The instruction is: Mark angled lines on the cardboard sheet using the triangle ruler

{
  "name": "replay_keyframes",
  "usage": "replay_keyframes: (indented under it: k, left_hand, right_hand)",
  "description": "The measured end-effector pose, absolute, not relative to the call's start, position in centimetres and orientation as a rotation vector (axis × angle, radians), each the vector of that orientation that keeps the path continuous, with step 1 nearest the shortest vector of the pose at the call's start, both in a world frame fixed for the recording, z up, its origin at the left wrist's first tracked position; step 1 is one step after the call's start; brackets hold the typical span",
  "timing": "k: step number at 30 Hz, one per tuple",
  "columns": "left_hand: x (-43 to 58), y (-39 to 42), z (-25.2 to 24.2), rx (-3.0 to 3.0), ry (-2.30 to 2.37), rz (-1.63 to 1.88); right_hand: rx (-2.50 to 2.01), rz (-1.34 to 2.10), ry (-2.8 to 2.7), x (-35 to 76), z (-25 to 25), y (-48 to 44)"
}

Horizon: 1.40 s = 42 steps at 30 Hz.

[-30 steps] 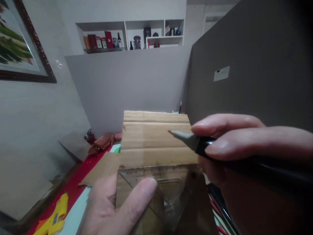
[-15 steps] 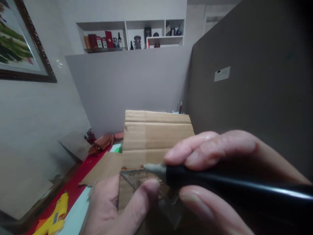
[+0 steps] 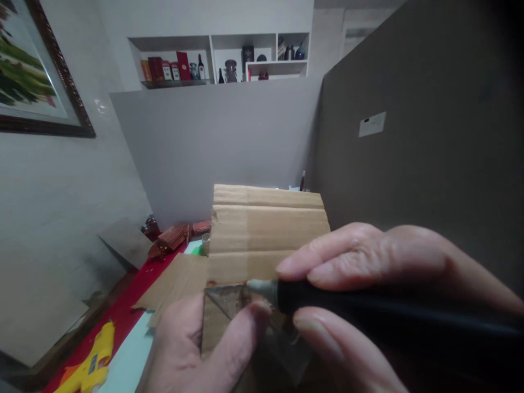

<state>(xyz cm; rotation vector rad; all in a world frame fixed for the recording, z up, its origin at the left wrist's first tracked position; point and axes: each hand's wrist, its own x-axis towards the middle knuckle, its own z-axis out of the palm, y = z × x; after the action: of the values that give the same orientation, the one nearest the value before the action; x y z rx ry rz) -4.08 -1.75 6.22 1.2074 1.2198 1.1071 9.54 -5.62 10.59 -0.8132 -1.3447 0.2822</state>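
Note:
My right hand (image 3: 352, 273) grips a thick black marker pen (image 3: 327, 297) between thumb and fingers. Its pale tip touches a creased piece of corrugated cardboard (image 3: 266, 232) at a short brown mark. My left hand (image 3: 213, 333) holds the cardboard from the left, thumb laid across the front. Under that thumb a see-through, triangular flat piece (image 3: 223, 300) lies against the cardboard, with its straight upper edge just below the pen tip. Its exact kind is unclear, and my fingers hide part of it.
A yellow glue gun (image 3: 96, 357) lies at the lower left on a red cloth (image 3: 135, 289) and pale green mat (image 3: 133, 344). Another cardboard sheet (image 3: 172, 281) sits behind my left hand. Reddish-brown bundles (image 3: 170, 240) lie farther back. Grey panels (image 3: 221, 136) stand ahead and right.
The cardboard and my left hand have shifted slightly right. The pen tip has moved a little right and down along the triangular piece's upper edge.

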Motion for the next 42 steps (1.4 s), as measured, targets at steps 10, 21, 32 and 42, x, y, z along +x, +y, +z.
replay_keyframes:
  k: [10, 21, 32, 42]
  left_hand:
    - [-3.8, -1.9, 6.4, 1.211, 1.264, 1.139]
    - [-4.1, -1.9, 6.7, 1.262, 1.252, 1.045]
    - [-3.8, -2.1, 7.2, 1.258, 1.309, 1.070]
    - [-3.9, -2.0, 6.8, 1.276, 1.299, 1.047]
  right_hand:
    - [-0.719, 0.324, -1.462, 10.8, 9.1, -5.2]
    - [-0.724, 0.363, -1.390, 10.1, 8.8, -4.7]
    - [-0.720, 0.269, -1.404, 10.2, 9.0, -4.8]
    - [-0.619, 0.288, -1.377, 9.9, 8.1, -4.1]
